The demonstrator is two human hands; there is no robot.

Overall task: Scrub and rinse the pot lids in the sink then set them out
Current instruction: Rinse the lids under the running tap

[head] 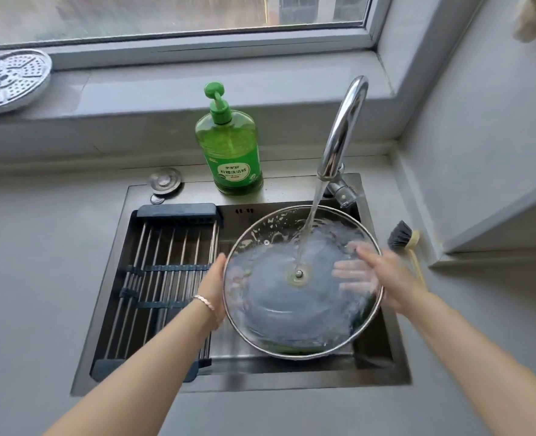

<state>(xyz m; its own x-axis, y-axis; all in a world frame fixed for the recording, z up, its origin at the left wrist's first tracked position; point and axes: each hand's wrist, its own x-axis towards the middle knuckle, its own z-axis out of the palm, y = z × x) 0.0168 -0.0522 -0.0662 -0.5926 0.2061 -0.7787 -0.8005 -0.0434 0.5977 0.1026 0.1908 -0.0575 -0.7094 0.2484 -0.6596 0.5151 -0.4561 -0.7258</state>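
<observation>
a glass pot lid (276, 313) is held tilted over the sink (291, 377) as water from the faucet (342, 130) strikes its centre. the left hand (213, 287) grips the near-left rim, fingers curled behind the glass. the right hand (376, 278) lies flat on the opposite side, fingers spread. a drying rack (162, 278) sits just beyond the left hand and a dish brush (405, 243) just past the right.

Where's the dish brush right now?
In the head view, the dish brush lies on the counter just right of the sink, beyond the right hand.
</observation>
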